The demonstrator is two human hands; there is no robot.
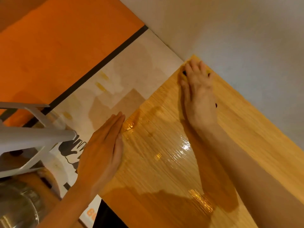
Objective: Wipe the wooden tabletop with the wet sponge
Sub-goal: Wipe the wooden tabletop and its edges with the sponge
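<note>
The wooden tabletop runs diagonally from the far corner to the lower right, with a glossy wet patch across its middle. My right hand lies flat with straight fingers on a yellow sponge at the table's far corner, right by the white wall; only the sponge's edges show under the palm and fingers. My left hand is flat with fingers together, its side held against the table's left edge beside the wet patch.
A white wall borders the table's far side. A white metal stool or rack frame stands at the left over a pale tiled floor, with a metal pot at the lower left. An orange wall lies beyond.
</note>
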